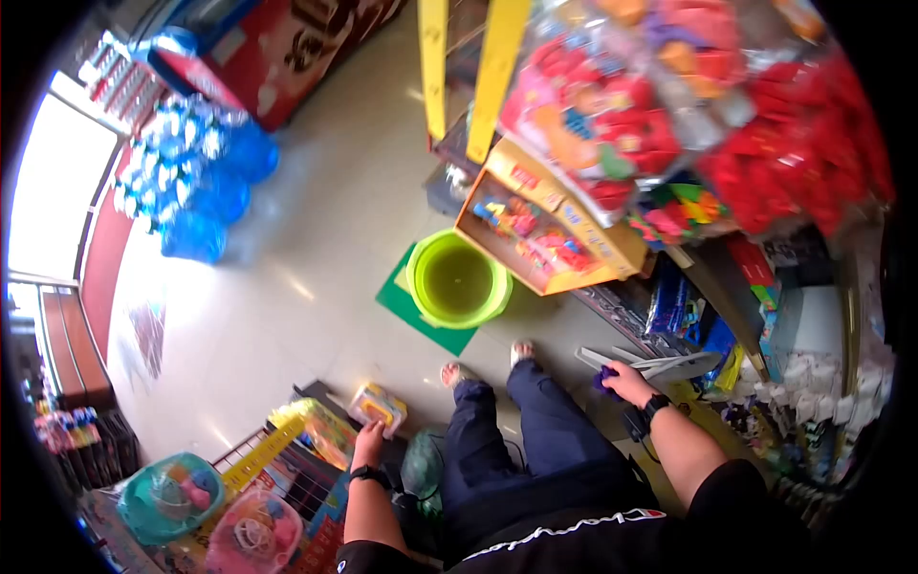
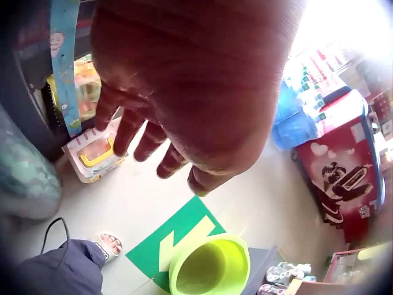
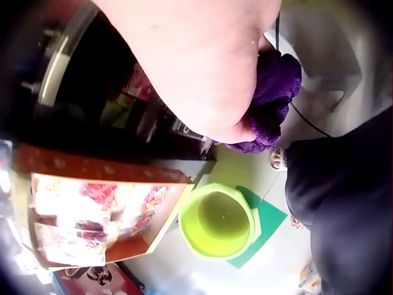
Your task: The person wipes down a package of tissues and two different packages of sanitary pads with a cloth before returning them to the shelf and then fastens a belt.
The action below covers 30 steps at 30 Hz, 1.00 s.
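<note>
My left hand is held low on the left, its fingers spread and loosely straight in the left wrist view, with nothing in them. Beyond its fingertips is a small box with a yellow handle, also visible in the head view. A purple cloth is bunched in my right hand, which grips it out to the right; most of those fingers are hidden behind the palm. Between the hands and farther forward, a lime-green bucket holding murky liquid stands partly on a green floor sign.
An orange-edged display box of small toys adjoins the bucket's right side. Blue water bottles and a red cooler are at the far left. A rack with teal and pink baskets is near my left arm. Grey stools lie by my right hand.
</note>
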Motion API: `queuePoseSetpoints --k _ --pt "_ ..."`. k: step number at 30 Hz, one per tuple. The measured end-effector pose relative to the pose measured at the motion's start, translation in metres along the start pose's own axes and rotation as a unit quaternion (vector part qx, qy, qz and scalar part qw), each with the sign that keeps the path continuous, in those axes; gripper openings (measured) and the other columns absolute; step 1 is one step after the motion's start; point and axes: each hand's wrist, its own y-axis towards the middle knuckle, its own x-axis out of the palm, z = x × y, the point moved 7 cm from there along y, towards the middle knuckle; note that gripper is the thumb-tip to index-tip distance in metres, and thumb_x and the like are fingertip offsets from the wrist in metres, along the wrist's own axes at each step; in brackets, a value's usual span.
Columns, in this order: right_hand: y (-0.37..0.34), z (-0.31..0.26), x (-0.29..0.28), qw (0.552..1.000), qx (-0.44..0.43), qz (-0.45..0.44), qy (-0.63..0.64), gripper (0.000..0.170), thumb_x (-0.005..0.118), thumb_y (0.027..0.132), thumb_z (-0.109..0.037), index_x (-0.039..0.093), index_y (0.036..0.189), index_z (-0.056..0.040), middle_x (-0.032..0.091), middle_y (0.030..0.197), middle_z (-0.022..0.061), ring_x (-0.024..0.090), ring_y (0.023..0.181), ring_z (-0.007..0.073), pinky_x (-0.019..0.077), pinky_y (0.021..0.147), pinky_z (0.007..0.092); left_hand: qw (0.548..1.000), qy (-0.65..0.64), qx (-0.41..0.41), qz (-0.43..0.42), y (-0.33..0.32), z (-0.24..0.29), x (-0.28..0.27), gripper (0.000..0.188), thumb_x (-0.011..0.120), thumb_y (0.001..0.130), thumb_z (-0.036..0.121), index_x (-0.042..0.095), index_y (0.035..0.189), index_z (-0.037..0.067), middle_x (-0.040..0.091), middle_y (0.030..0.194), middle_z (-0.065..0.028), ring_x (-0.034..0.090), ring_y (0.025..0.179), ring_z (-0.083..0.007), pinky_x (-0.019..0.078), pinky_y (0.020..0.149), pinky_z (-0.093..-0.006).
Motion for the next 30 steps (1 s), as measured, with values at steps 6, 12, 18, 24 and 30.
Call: queuePoseSetpoints --k 6,12,18,24,30 --pt "-0.122 0.064 -0.049 0.987 0.029 0.124 0.095 0.044 0.066 0.082 -0.012 0.057 0.124 -0.0027 0.066 0.106 0.0089 0.064 0.093 0.0175 0.0519 0.079 0.0323 0.996 -0.002 -0.092 -0.021 -0.089 0.120 0.001 0.031 0.059 0.091 0.029 0.061 0.114 0.007 0.062 0.091 -0.0031 0.061 0.071 -0.0157 0.0435 0.056 -0.0285" --pt "-0.194 0.199 -0.039 0.945 0.006 0.284 0.160 0.029 0.062 0.083 -0.003 0.061 0.113 -0.0006 0.069 0.090 0.0079 0.066 0.073 0.0156 0.0520 0.058 0.0311 0.987 0.125 -0.097 -0.007 -0.101 0.187 0.017 0.019 0.057 0.088 0.021 0.061 0.100 0.007 0.059 0.076 -0.0036 0.058 0.063 -0.0166 0.0420 0.052 -0.0322" --pt "-0.295 0.320 0.014 0.874 0.168 0.393 0.232 0.037 0.067 0.076 -0.019 0.064 0.108 -0.0006 0.070 0.100 0.0175 0.067 0.093 0.0323 0.0516 0.082 0.0400 0.928 0.366 -0.033 -0.051 -0.075 0.281 0.106 0.016 0.057 0.087 0.021 0.062 0.086 0.006 0.056 0.066 -0.0042 0.051 0.053 -0.0164 0.0393 0.049 -0.0311" --pt "-0.361 0.390 0.097 0.774 0.335 0.403 0.355 0.042 0.068 0.076 -0.026 0.066 0.111 -0.0023 0.065 0.113 0.0227 0.061 0.105 0.0392 0.0493 0.090 0.0434 0.812 0.504 0.203 -0.211 -0.112 0.393 0.322 0.023 0.055 0.088 0.024 0.065 0.088 0.003 0.063 0.071 -0.0057 0.057 0.060 -0.0158 0.0442 0.052 -0.0307" --pt "-0.398 0.387 0.151 0.670 0.391 0.470 0.421 0.045 0.068 0.079 -0.026 0.063 0.117 -0.0019 0.069 0.101 0.0188 0.067 0.089 0.0347 0.0540 0.074 0.0408 0.692 0.589 0.170 -0.381 -0.149 0.384 0.531 0.020 0.058 0.089 0.020 0.062 0.091 0.001 0.065 0.082 -0.0075 0.063 0.071 -0.0158 0.0493 0.062 -0.0285"
